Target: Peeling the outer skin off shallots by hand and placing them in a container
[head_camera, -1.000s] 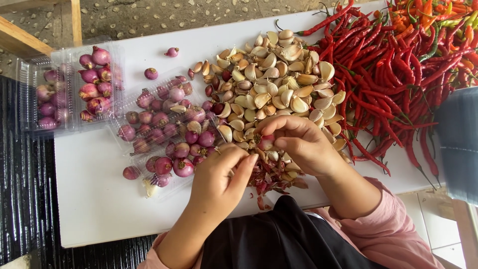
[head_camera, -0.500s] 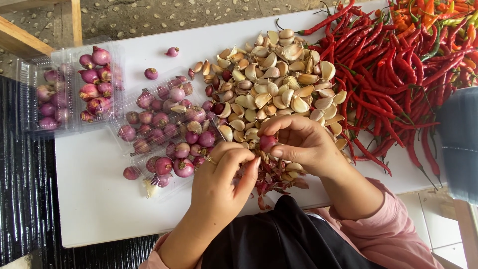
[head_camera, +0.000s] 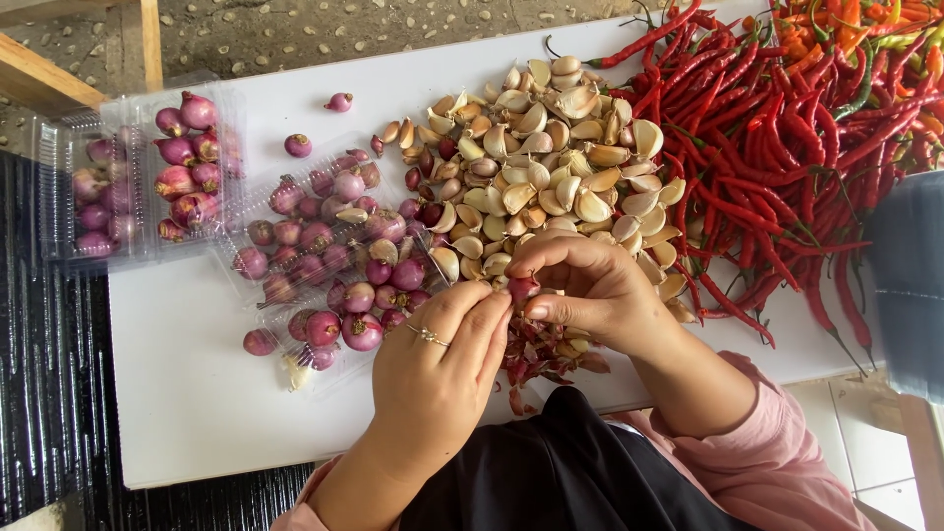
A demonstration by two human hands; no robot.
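Note:
Both of my hands meet over the near edge of a white board. My right hand pinches a small red shallot between thumb and fingers. My left hand, with a ring on one finger, has its fingertips on the same shallot. Under the hands lies a heap of reddish shallot skins. A pile of garlic cloves lies just beyond my hands. Loose shallots sit to the left on a clear plastic lid.
A clear plastic box with several shallots stands at the board's left end. Red chillies cover the right side, with orange and green ones at the far right corner. A dark grey object is at the right edge. A black slatted surface lies left.
My left hand's fingers have shifted up against the shallot in my right hand. The piles have not moved.

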